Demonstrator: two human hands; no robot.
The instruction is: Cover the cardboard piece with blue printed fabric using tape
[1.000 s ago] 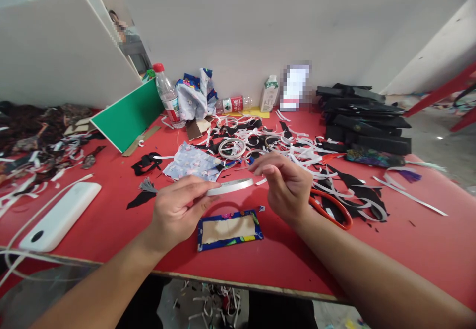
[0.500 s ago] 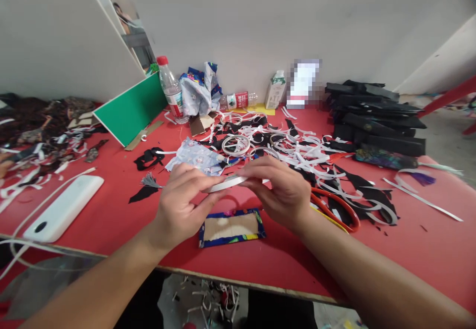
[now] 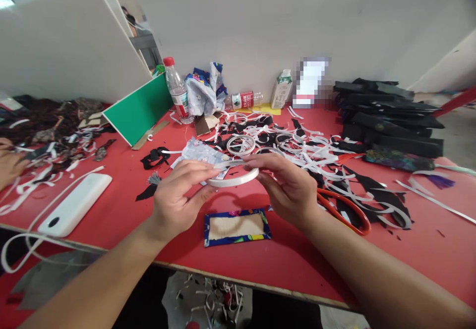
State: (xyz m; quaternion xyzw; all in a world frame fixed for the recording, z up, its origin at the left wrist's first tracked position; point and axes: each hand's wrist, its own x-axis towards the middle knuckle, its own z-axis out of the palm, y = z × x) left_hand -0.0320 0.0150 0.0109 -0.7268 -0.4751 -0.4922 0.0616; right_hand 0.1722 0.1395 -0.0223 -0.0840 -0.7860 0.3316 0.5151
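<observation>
Between my two hands is a thin roll of white tape (image 3: 233,181), held a little above the red table (image 3: 297,264). My left hand (image 3: 180,192) grips its left edge with thumb and fingers. On the opposite edge, my right hand (image 3: 286,185) pinches it the same way. Just below lies a flat rectangular panel (image 3: 238,227), tan in the middle with a dark blue patterned fabric border. Behind my left fingers is a piece of light patterned cloth (image 3: 199,151), partly covered. Orange-handled scissors (image 3: 357,215) lie beside my right wrist, partly hidden by it.
White strips and black scraps (image 3: 297,155) litter the middle, with another tape roll (image 3: 241,144) among them. Bottles (image 3: 178,93), a carton (image 3: 281,90) and stacked black pieces (image 3: 390,126) stand at the back. A power bank (image 3: 76,205) lies left, near another person's hand (image 3: 11,163).
The tape roll has tilted, so its ring opening now shows between my hands. The view has shifted slightly, and another person's hand shows more at the far left.
</observation>
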